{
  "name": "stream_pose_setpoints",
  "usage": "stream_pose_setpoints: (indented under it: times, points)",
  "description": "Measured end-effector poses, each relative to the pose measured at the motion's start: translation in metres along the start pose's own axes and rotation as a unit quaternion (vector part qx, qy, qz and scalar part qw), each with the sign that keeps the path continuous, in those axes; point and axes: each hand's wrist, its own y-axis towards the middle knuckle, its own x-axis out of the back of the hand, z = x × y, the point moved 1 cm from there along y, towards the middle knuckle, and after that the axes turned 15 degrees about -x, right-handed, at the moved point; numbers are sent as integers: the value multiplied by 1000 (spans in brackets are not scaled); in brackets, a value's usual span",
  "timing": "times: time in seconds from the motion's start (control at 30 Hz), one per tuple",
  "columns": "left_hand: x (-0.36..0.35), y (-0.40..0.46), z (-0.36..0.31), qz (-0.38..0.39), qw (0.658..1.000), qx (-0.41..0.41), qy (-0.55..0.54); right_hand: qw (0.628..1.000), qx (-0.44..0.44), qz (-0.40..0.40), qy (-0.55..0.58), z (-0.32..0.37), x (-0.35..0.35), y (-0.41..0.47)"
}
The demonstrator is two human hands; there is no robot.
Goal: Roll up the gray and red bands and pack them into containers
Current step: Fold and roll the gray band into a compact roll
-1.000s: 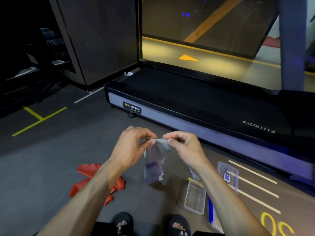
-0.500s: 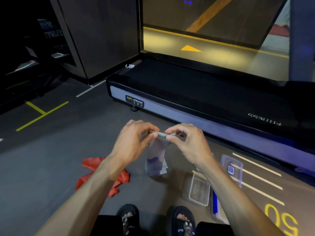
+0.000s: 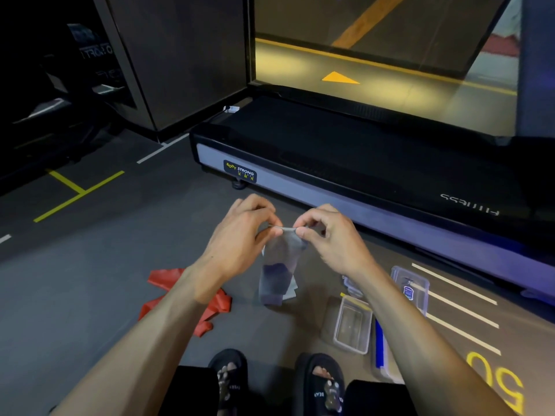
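1. Treadmill deck, long and black with a grey side rail [image 3: 345,202], runs across the floor just beyond the hands, its sticker reading "BODY STRONG"; its right end is cut off by the edge of view
2. Thin translucent gray rubber band [image 3: 280,265] hangs in the air between both hands, its top edge stretched flat, its lower end dangling above the dark floor [image 3: 90,280]
3. Left hand [image 3: 243,235] pinches the band's top left corner, thumb and forefinger pressed together on it, the other fingers curled
4. Right hand [image 3: 330,235] pinches the top right corner the same way, fingertips closed on the rubber
5. Crumpled red rubber band [image 3: 162,279] lies on the floor under the left forearm, which hides its middle part
6. Clear rectangular plastic container [image 3: 352,325], open and lying on the floor, sits just beside the right forearm; a clear plastic lid with a small blue label [image 3: 410,288] lies on the far side of that arm
7. Another clear plastic piece with a blue strip [image 3: 380,349] shows near the right knee, mostly hidden by the arm, so I cannot tell whether it is a box or a lid
8. Black slide sandals [image 3: 324,382] on both feet poke out at the bottom, their printing too blurred to read
9. Yellow and white lines [image 3: 456,307] mark the floor; the far left is too dark to make out
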Motion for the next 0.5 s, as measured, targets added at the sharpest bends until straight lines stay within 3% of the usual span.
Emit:
stream_pose_setpoints:
  times: [0.1, 0.3, 0.5]
  points:
    - [3, 0, 5, 9, 997, -13, -79, 1000, 10, 14, -17, -1, 2, 1]
    - [7, -2, 10, 17, 976, 44, -215, 997, 26, 61, -26, 3, 11, -4]
    - [3, -6, 13, 18, 962, 47, -267, 995, 7, 91, -28, 6, 15, -7]
